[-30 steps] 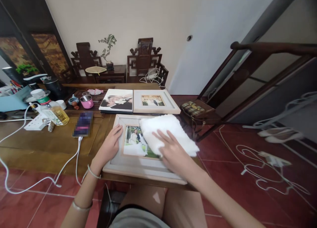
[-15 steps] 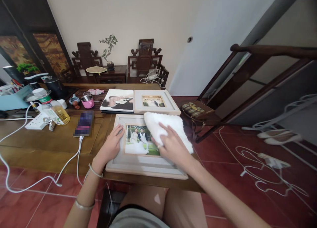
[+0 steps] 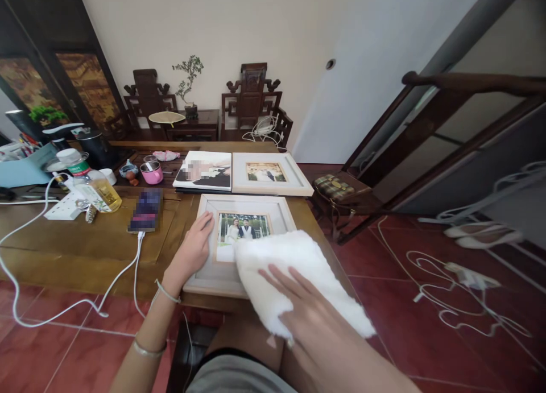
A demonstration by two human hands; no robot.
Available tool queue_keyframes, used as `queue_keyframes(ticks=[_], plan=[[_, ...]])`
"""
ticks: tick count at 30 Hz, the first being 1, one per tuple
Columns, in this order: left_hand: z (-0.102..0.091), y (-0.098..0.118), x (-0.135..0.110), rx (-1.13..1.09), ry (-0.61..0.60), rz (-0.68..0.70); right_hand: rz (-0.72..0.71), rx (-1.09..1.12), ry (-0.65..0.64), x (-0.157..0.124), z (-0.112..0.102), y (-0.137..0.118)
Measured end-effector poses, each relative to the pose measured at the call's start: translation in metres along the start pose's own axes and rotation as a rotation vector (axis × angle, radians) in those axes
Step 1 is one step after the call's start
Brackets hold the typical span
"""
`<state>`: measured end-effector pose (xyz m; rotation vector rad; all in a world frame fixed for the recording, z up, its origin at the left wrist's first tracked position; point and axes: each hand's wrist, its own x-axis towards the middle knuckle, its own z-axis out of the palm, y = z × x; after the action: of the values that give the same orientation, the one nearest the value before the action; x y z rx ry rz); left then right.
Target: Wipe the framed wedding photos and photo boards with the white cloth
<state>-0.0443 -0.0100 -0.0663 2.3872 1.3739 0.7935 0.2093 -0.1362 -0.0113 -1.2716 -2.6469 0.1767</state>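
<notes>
A pale wooden picture frame [image 3: 239, 202] with a wedding photo lies flat at the near edge of the wooden table [image 3: 85, 245]. My left hand [image 3: 194, 251] rests on the frame's left border, fingers flat, holding it down. My right hand [image 3: 307, 307] presses flat, fingers spread, on a white fluffy towel [image 3: 290, 268] that covers the frame's near right corner and hangs past the table edge.
Behind lie another framed photo [image 3: 268, 174] and a photo album [image 3: 205, 171]. A phone [image 3: 145, 211] on a white cable, a pink cup [image 3: 151, 173], a bottle [image 3: 96, 191] and a power strip [image 3: 63, 208] sit at left. Cables [image 3: 447, 302] trail over the red tile floor.
My right hand has dragged the towel from the frame's far right corner toward me, down to the near right corner and over the edge. My left hand has stayed on the left border.
</notes>
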Motion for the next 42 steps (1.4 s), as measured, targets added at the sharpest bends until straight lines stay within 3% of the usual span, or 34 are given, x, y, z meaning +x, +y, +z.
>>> queue_keyframes(ticks=[3,5,11,14,16,20,25,28,30,33,35,38,42], plan=[[-0.003,0.001,0.001,0.002,-0.019,0.005,-0.023,0.073,0.037,-0.012,0.003,-0.015],[-0.006,0.0,0.002,0.0,-0.052,0.015,-0.009,0.072,0.061,-0.003,0.006,-0.008],[-0.01,-0.004,0.007,0.011,-0.082,0.069,0.165,-0.134,0.185,0.071,0.005,0.067],[-0.007,-0.006,0.012,0.024,-0.042,0.075,0.144,-0.197,0.176,0.101,0.0,0.096],[-0.005,-0.008,0.014,0.023,-0.019,0.069,0.112,-0.209,0.127,0.109,-0.001,0.101],[-0.002,-0.007,0.017,0.031,0.002,0.052,0.05,-0.168,0.016,0.09,0.002,0.078],[-0.001,-0.003,0.017,0.045,0.003,-0.003,-0.029,-0.002,-0.089,0.022,-0.005,0.02],[-0.002,-0.005,0.017,0.05,-0.021,0.012,-0.082,0.071,0.011,-0.005,-0.023,0.0],[-0.003,-0.006,0.016,0.044,-0.019,0.027,-0.074,0.038,0.155,-0.007,-0.039,0.002],[-0.004,-0.007,0.015,0.015,-0.009,0.038,0.038,-0.109,0.381,0.016,-0.061,0.026],[-0.005,-0.005,0.014,-0.009,-0.014,0.035,0.092,-0.213,0.441,0.041,-0.068,0.049],[-0.007,-0.003,0.013,-0.022,-0.016,0.016,0.076,-0.3,0.375,0.079,-0.055,0.081],[-0.007,-0.003,0.013,-0.022,-0.011,0.008,0.08,-0.273,0.257,0.106,-0.018,0.102]])
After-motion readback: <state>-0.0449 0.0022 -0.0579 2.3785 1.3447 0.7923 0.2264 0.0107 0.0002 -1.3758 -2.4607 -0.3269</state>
